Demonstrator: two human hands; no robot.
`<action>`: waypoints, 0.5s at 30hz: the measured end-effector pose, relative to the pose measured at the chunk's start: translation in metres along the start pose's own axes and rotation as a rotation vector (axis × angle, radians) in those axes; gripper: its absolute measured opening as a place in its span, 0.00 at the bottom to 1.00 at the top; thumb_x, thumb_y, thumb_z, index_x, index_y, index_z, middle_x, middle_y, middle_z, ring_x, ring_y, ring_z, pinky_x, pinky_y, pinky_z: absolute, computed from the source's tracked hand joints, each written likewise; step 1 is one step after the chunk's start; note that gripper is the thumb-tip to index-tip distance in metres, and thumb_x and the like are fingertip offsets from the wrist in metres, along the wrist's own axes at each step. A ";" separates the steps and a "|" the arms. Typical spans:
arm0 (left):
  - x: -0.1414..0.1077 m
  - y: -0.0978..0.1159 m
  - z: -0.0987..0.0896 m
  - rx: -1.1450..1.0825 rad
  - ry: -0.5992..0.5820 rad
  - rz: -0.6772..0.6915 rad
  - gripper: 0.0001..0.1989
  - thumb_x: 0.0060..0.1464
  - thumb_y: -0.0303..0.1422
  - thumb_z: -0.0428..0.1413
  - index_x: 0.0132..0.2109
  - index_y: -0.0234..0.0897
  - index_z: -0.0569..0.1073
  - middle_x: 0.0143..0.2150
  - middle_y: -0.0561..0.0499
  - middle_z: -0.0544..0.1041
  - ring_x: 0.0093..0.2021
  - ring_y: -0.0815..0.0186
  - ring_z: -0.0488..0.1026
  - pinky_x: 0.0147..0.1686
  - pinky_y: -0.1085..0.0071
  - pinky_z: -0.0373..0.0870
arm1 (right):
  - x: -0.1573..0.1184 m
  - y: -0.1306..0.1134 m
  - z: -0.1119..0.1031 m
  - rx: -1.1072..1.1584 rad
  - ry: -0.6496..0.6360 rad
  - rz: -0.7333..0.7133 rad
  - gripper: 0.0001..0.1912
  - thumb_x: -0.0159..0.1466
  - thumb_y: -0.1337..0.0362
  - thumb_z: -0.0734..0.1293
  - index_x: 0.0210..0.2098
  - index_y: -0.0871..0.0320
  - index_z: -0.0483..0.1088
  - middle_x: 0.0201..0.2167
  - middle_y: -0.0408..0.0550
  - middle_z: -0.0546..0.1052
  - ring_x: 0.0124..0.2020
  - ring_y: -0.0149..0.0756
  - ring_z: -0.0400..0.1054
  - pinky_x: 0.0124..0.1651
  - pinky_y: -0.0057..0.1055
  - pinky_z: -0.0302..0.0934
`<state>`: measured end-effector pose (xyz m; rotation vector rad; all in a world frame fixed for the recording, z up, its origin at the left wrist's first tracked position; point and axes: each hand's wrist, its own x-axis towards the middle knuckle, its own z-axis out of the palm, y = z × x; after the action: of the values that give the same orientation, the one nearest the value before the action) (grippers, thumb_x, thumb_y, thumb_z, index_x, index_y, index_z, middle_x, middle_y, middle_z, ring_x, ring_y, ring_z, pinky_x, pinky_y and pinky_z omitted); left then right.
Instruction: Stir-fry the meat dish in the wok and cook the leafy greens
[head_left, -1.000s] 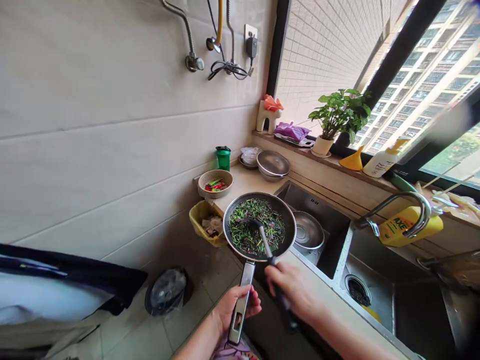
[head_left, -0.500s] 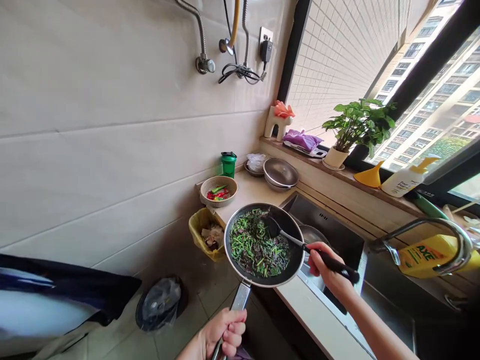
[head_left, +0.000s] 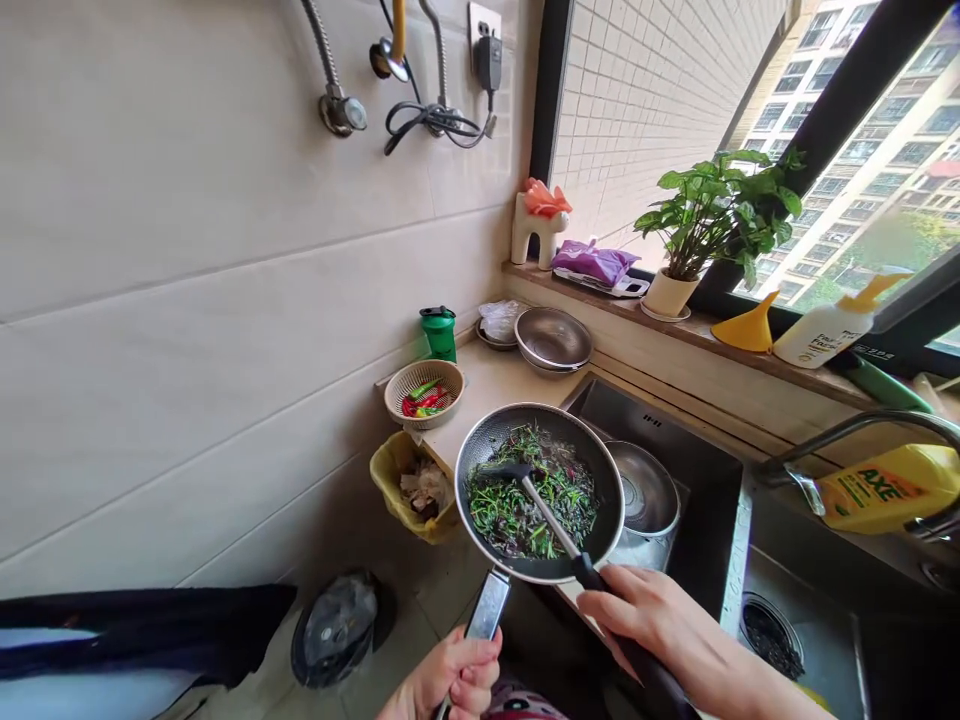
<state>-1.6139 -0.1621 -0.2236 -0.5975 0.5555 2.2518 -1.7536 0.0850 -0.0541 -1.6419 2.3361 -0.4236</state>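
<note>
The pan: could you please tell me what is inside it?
Greens lie in the pan, with the head of the spatula over them. The base beneath the greens is covered.

The silver-rimmed pan (head_left: 484,445) is dark grey and finely dotted inside, its leaves (head_left: 510,520) green and purplish; the spatula (head_left: 553,521) is black and silver. At the worktop (head_left: 489,376) left edge, the basket (head_left: 427,424) is beige, its peppers (head_left: 431,402) red and green.
</note>
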 end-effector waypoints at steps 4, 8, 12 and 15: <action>0.014 -0.002 0.013 0.002 0.044 0.014 0.25 0.36 0.40 0.70 0.29 0.40 0.59 0.16 0.65 0.54 0.14 0.81 0.36 0.12 0.80 0.35 | -0.031 -0.019 -0.028 -0.016 0.069 -0.054 0.05 0.67 0.68 0.59 0.38 0.52 0.65 0.26 0.43 0.68 0.24 0.34 0.62 0.26 0.31 0.52; 0.033 -0.003 0.026 0.036 0.081 0.020 0.26 0.34 0.41 0.71 0.30 0.40 0.60 0.16 0.66 0.53 0.14 0.81 0.36 0.13 0.80 0.35 | -0.042 0.007 -0.011 0.003 0.195 -0.016 0.07 0.66 0.70 0.59 0.40 0.53 0.65 0.25 0.42 0.68 0.22 0.32 0.63 0.24 0.30 0.51; 0.048 0.000 0.039 0.052 0.133 0.042 0.25 0.35 0.41 0.71 0.31 0.39 0.62 0.15 0.66 0.51 0.13 0.81 0.38 0.13 0.79 0.34 | -0.069 0.045 0.014 0.009 0.474 0.153 0.13 0.65 0.72 0.56 0.41 0.51 0.67 0.24 0.41 0.68 0.20 0.30 0.62 0.23 0.28 0.52; 0.057 0.004 0.046 0.060 0.200 0.101 0.24 0.38 0.41 0.70 0.36 0.38 0.65 0.17 0.66 0.52 0.13 0.82 0.41 0.14 0.80 0.35 | -0.099 0.063 0.027 0.072 0.615 0.300 0.13 0.66 0.69 0.57 0.41 0.51 0.70 0.26 0.44 0.71 0.21 0.32 0.65 0.24 0.28 0.57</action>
<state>-1.6641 -0.1088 -0.2188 -0.7854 0.7650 2.2744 -1.7662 0.1960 -0.0986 -1.2091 2.8898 -1.0502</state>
